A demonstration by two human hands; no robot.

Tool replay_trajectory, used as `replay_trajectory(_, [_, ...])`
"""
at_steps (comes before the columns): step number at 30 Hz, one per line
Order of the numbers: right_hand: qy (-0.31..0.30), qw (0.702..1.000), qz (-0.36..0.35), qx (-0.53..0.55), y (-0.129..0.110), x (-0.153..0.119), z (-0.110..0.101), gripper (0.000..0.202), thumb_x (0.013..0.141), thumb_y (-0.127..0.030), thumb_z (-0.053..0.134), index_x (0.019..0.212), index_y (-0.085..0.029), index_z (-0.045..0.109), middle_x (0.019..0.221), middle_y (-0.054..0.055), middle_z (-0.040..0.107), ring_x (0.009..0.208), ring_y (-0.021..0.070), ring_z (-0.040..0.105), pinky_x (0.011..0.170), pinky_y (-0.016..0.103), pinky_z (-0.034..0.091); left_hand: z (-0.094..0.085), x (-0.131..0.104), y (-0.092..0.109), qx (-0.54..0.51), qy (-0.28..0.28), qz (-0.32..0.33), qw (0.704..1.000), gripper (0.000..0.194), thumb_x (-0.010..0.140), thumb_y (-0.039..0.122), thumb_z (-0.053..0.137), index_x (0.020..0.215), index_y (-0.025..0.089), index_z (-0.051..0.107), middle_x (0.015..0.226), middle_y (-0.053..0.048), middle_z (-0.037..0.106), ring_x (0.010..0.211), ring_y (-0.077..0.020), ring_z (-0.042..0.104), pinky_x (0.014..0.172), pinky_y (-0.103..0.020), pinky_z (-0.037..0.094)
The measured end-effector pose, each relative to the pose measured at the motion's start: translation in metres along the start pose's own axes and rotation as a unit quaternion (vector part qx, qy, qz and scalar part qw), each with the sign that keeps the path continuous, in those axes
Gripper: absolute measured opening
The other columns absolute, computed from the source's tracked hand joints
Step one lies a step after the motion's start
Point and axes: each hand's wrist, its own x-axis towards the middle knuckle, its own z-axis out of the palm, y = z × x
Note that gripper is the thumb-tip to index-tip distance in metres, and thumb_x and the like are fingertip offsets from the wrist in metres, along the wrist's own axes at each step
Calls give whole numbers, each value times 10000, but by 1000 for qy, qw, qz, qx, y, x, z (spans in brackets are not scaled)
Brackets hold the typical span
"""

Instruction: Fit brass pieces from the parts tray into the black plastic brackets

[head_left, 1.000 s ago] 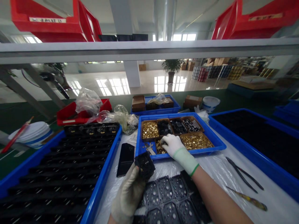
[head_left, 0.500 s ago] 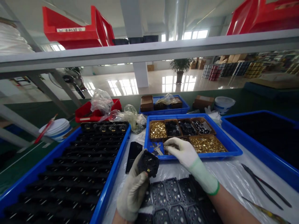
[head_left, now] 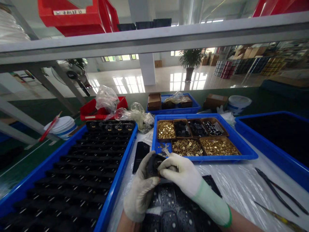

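Note:
A black plastic part [head_left: 153, 165] is gripped in my gloved left hand [head_left: 141, 190], tilted above the bench. My gloved right hand [head_left: 182, 174] has its fingertips pinched together at the face of that part; whatever is between them is too small to make out. Below both hands lie rows of black molded parts [head_left: 169, 199]. Just behind, a blue tray [head_left: 246, 155] holds cardboard boxes of brass pieces [head_left: 187, 147], black pieces [head_left: 181, 128] and small metal pieces. A dark flat object [head_left: 140, 154] rests left of the tray.
A large blue tray [head_left: 116, 180] with rows of black parts stands at left, another blue tray [head_left: 277, 154] at right. Pliers [head_left: 277, 190] and a thin yellow-handled tool [head_left: 277, 219] lie at front right. A shelf [head_left: 154, 42] with red bins crosses above.
My right hand has moved from the brass pieces in the tray down and left to the black part. The part in my left hand has turned. The camera view has shifted slightly.

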Motion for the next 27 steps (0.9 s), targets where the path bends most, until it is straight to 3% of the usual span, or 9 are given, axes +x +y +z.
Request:
replay_trajectory(4, [-2,1000,-6,17,2,2,0,251,822,24,817,829,-221,872,806,-33,691,803,150,657,747,273,466,4,-1,3,4,5,-2,1000,754,625,282,1114,1317,415,846,1221,-13,885,1056,-202,831,980,-244,644])
replay_trajectory(10, [19,998,37,52,9,3,3,203,771,-20,859,795,-210,791,720,-80,577,671,123,518,634,276,368,3,1,7,32,13,2,999,780,590,254,1123,1306,408,854,1300,-19,881,1117,-238,836,969,-259,660])
replay_trajectory(15, [36,998,14,59,15,2,9,188,775,-50,826,739,-211,736,710,-77,556,670,127,516,635,281,371,-1,3,5,52,17,8,998,794,580,238,1125,1311,391,854,1277,-40,886,1128,-263,835,962,-283,663])
replay_trajectory(18, [52,997,-30,53,17,1,11,122,831,-102,782,795,-217,764,770,-49,625,713,145,583,674,288,428,-2,3,-1,25,27,15,999,777,607,308,1125,1327,395,845,1243,-35,885,1099,-252,828,969,-304,661])
replay_trajectory(22, [96,986,-139,5,18,-5,12,198,970,-141,671,1003,-245,836,913,1,718,862,186,694,789,328,508,0,4,-7,14,12,46,999,749,702,458,1083,1395,358,818,1306,-73,860,1303,-326,757,1180,-424,587])
replay_trajectory(25, [120,960,-233,-96,16,-12,14,252,1048,-146,624,1115,-260,839,919,15,703,896,209,684,819,366,491,1,5,-7,5,-9,37,999,751,739,443,1063,1435,356,792,1357,-79,845,1363,-342,727,1246,-466,540])
replay_trajectory(27, [132,938,-279,-158,15,-15,16,220,1076,-151,613,1088,-236,816,883,18,672,882,221,653,814,385,457,0,5,-6,2,-17,28,999,767,748,414,1059,1458,345,775,1376,-86,837,1361,-344,730,1257,-472,530])
